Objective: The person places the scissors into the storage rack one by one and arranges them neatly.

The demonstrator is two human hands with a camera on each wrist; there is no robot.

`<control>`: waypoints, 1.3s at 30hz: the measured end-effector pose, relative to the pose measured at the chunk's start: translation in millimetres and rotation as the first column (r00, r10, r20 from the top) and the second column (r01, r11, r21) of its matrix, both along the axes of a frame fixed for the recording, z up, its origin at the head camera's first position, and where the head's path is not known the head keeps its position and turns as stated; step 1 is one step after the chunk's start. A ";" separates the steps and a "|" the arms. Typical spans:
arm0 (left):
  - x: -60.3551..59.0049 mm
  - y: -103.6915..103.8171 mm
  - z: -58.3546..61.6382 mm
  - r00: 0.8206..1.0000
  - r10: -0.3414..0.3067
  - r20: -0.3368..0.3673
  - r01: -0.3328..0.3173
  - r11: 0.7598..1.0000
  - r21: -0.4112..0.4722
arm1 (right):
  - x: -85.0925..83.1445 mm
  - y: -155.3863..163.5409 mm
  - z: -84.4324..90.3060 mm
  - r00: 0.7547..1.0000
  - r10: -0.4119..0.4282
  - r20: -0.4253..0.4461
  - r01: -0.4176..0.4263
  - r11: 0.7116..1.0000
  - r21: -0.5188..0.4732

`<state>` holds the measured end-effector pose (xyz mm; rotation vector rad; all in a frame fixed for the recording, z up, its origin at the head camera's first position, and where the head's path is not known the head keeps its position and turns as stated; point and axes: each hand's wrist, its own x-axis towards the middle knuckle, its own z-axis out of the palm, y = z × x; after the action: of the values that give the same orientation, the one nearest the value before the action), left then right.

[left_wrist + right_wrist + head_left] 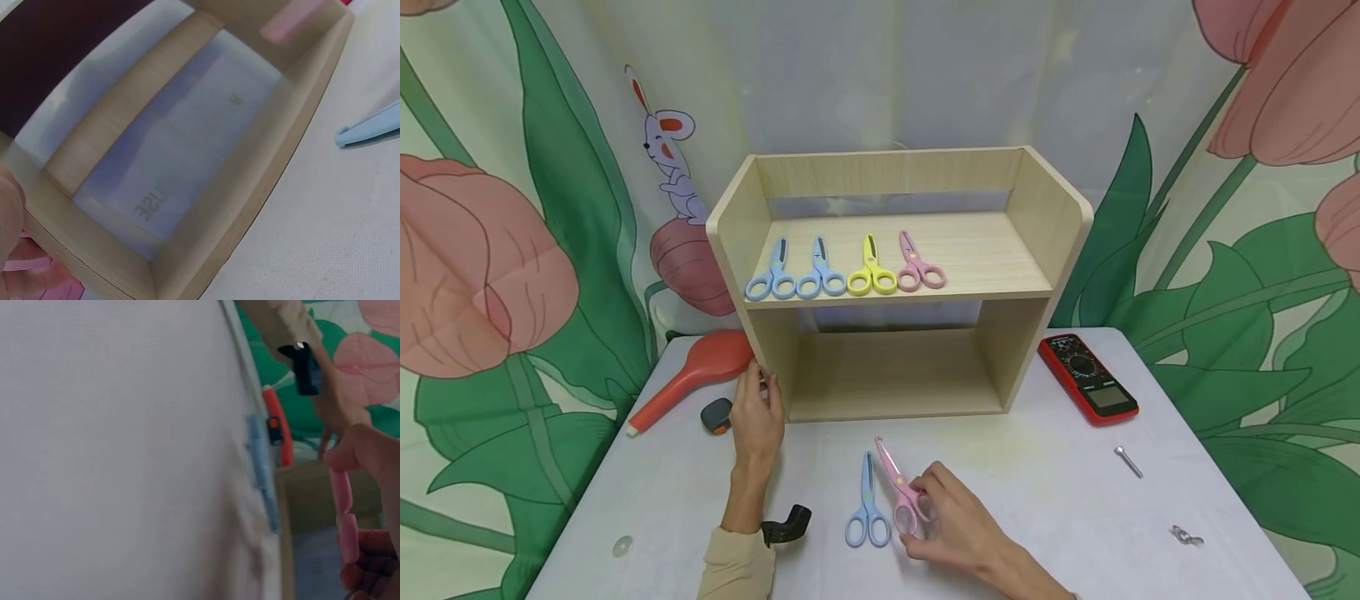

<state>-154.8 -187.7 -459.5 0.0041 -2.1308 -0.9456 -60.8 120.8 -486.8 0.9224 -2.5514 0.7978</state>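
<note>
My right hand (pixel 958 525) pinches a pair of pink scissors (pixel 898 483) by the handle loops, thumb on one loop and fingers on the other. In the right wrist view those loops (pixel 347 537) appear edge-on between thumb and fingers. Beside them a pair of light blue scissors (pixel 868 508) lies on the table, points toward the shelf. My left hand (pixel 758 417) grips the front edge of the left side panel of the wooden shelf (pixel 895 412). On the upper board lie blue scissors (pixel 772 271), more blue scissors (pixel 820 271), yellow scissors (pixel 872 268) and pink scissors (pixel 919 265).
Left of the shelf lie a red paddle-shaped thing (pixel 707 362) and a small black-and-orange object (pixel 717 415). A red-and-black multimeter (pixel 1088 379) lies to the right, with a bolt (pixel 1128 462) and a small metal piece (pixel 1186 535) nearer. A clear disc (pixel 622 546) sits front left.
</note>
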 end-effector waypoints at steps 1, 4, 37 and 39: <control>-0.1 0.0 -0.3 1.000 0.001 0.000 -0.001 1.000 -0.001 | -2.9 0.0 5.6 0.999 0.015 -0.035 -0.015 1.000 -0.019; -0.1 0.0 -0.6 1.000 0.002 -0.002 -0.002 1.000 -0.001 | -11.2 0.7 24.4 0.990 0.058 -0.127 -0.068 0.995 -0.072; 0.1 0.0 -2.4 1.000 0.013 -0.020 -0.014 1.000 -0.017 | -129.6 30.0 213.4 0.965 -0.246 -0.093 0.223 0.952 -0.209; 0.5 0.1 -2.1 1.000 0.011 -0.016 -0.011 1.000 -0.014 | -137.1 32.8 214.8 0.962 -0.269 -0.050 0.255 0.947 -0.193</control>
<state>-154.3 -187.6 -461.7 0.0014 -2.1205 -0.9218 -197.9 153.6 -272.0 0.5298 -2.4167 0.8820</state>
